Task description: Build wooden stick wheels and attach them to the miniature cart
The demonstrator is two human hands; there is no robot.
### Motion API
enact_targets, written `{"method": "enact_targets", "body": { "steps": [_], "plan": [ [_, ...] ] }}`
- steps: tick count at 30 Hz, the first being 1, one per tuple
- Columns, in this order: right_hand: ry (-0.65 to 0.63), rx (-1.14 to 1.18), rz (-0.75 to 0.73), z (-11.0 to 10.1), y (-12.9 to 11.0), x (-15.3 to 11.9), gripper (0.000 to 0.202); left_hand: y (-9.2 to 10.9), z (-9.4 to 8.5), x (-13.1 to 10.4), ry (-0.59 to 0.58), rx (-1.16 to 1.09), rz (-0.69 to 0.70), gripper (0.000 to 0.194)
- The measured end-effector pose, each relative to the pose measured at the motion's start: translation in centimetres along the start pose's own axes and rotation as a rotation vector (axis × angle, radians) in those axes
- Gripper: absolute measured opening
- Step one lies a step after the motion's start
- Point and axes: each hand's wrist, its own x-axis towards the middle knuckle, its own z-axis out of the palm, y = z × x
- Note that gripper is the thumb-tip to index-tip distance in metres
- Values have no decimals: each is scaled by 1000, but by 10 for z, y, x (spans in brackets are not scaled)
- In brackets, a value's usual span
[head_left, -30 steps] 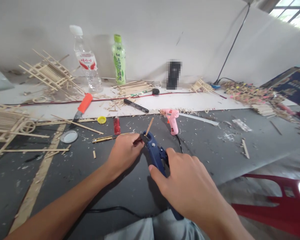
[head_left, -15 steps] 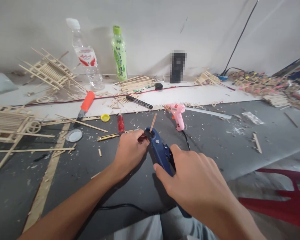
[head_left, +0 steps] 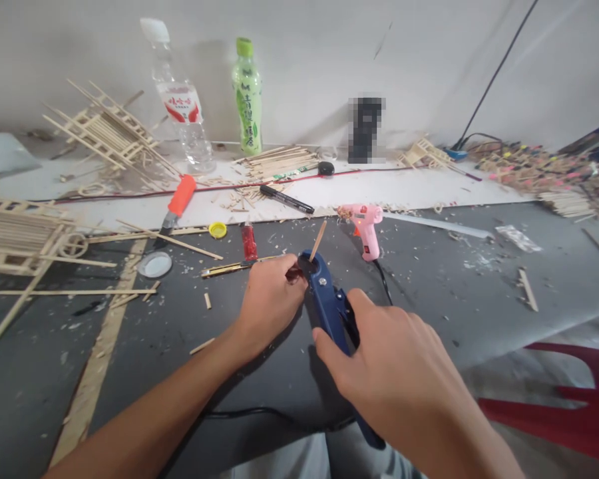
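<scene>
My right hand [head_left: 389, 352] is wrapped round the handles of a blue hand cutter [head_left: 329, 309], which points away from me. A thin wooden stick [head_left: 318, 239] sticks up from the cutter's jaws, tilted slightly right. My left hand [head_left: 274, 289] is closed beside the jaws, its fingertips pinched close under the stick. The stick's lower end is hidden, apparently between those fingers. Just beyond my left hand lie a yellow utility knife [head_left: 224, 269] and a red lighter [head_left: 249, 241].
A pink glue gun [head_left: 368, 229] stands beyond the cutter, its black cord trailing toward me. Wooden stick models [head_left: 22, 239] sit at the left. An orange-handled knife [head_left: 181, 196], a black marker [head_left: 287, 199] and two bottles, one green [head_left: 248, 106], are farther back. A red chair [head_left: 569, 412] is at right.
The view has turned slightly left, so the scene sits farther right in the picture. Both hands keep their grip, and the stick leans a little more to the right.
</scene>
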Motion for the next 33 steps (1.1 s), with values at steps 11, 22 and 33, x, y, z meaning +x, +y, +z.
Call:
{"method": "enact_targets", "body": {
  "steps": [11, 22, 33],
  "plan": [
    [40, 22, -23, 11, 6, -3, 22, 0, 2, -2, -6, -12, -18, 16],
    [244, 172, -148, 9, 78, 20, 33, 2, 0, -11, 40, -22, 68, 45],
    [132, 363, -484, -18, 57, 45, 35, 4, -56, 10, -173, -838, -25, 53]
  ]
}}
